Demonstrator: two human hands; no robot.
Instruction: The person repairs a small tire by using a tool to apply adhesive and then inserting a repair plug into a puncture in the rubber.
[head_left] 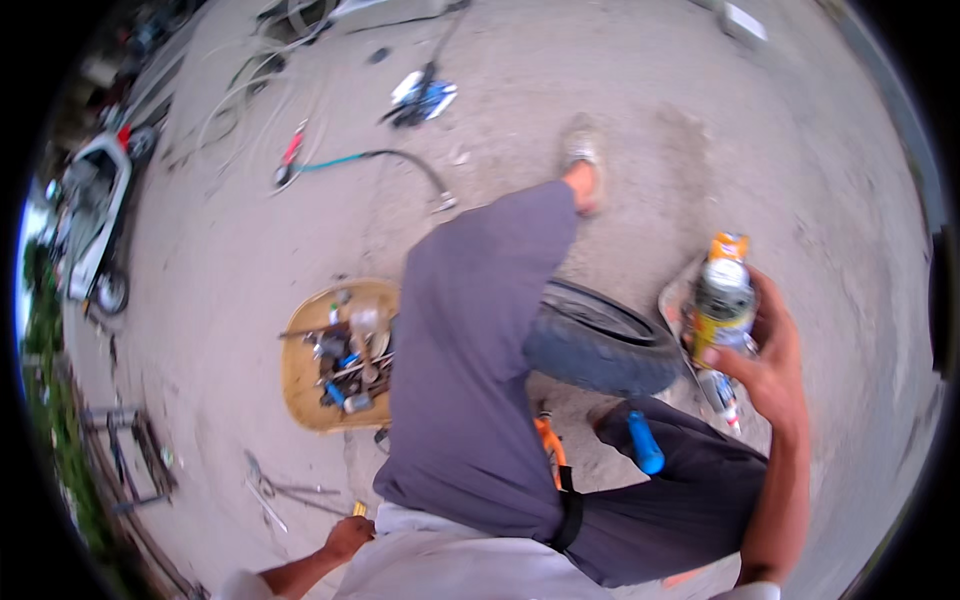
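Observation:
My right hand is closed around a can with a yellow label and an orange top, held upright. Just below it a small white-and-blue tube or bottle lies by a tray, partly hidden by the can and hand. A black tyre stands between my legs, with a blue handle in front of it. At my left hip my left hand is closed, and a small yellow piece shows at its top. The rest of that piece is hidden.
A yellow tub of tools and small parts stands left of my leg. Pliers and metal tools lie nearby. Ahead are an air hose with a red-handled gauge and a blue-white packet. A scooter is far left.

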